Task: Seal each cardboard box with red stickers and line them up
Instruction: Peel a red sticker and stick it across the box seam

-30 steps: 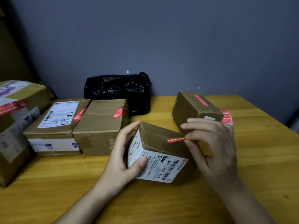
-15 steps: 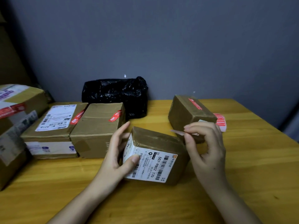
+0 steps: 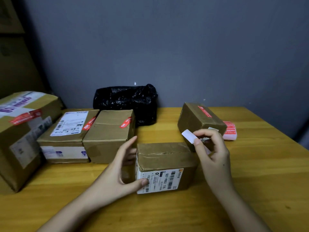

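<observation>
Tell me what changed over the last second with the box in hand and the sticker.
The box, tipped on edge earlier, now sits flat with its seam up. The right hand lifted the sticker off the box and turned it, so its pale back shows, pinched above the far right corner. The left hand keeps gripping the box's left end. The other boxes and the black bag stayed put.

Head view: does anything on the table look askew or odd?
Yes. The brown cardboard box with a red sticker at back right sits turned at an angle and apart from the squared-up row at left. The small box with the white label, steadied by the left hand, shows no sticker.
</observation>
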The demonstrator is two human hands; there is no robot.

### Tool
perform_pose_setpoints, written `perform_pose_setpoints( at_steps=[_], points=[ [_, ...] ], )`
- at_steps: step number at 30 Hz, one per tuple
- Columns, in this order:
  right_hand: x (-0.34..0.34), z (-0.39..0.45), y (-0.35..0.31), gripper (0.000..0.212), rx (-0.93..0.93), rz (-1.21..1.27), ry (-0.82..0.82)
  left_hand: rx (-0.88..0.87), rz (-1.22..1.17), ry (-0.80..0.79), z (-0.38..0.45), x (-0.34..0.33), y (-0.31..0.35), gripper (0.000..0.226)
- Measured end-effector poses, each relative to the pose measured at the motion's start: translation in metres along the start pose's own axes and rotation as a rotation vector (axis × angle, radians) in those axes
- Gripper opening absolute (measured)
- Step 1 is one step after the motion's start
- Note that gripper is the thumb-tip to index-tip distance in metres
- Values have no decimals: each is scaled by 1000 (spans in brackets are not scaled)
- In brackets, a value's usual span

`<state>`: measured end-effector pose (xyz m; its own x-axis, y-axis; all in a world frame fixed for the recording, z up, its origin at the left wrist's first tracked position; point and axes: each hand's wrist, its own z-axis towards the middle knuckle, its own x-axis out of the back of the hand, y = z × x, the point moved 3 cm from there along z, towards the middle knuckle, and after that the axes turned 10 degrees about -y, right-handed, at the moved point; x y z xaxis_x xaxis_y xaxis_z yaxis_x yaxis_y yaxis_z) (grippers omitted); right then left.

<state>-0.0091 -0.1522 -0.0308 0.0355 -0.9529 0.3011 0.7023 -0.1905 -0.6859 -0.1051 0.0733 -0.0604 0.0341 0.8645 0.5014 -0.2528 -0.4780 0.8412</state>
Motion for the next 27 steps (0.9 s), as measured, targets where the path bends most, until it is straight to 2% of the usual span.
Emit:
perform_pose_setpoints(
  at_steps=[13, 18, 23, 27],
  points=[
    [-1, 0, 4, 12, -67, 27, -52, 21, -89, -22, -2, -2, -4, 98],
    [-3, 0, 5, 13, -67, 20, -61, -53, 34, 1, 0, 1, 7, 94],
    [-5, 2, 3, 12, -53, 22, -76, -267, 386, 168, 9, 9, 43, 65],
    [-6, 10, -10, 12, 12, 13, -122, -306, 385, 202, 37, 9, 65, 40]
  ],
)
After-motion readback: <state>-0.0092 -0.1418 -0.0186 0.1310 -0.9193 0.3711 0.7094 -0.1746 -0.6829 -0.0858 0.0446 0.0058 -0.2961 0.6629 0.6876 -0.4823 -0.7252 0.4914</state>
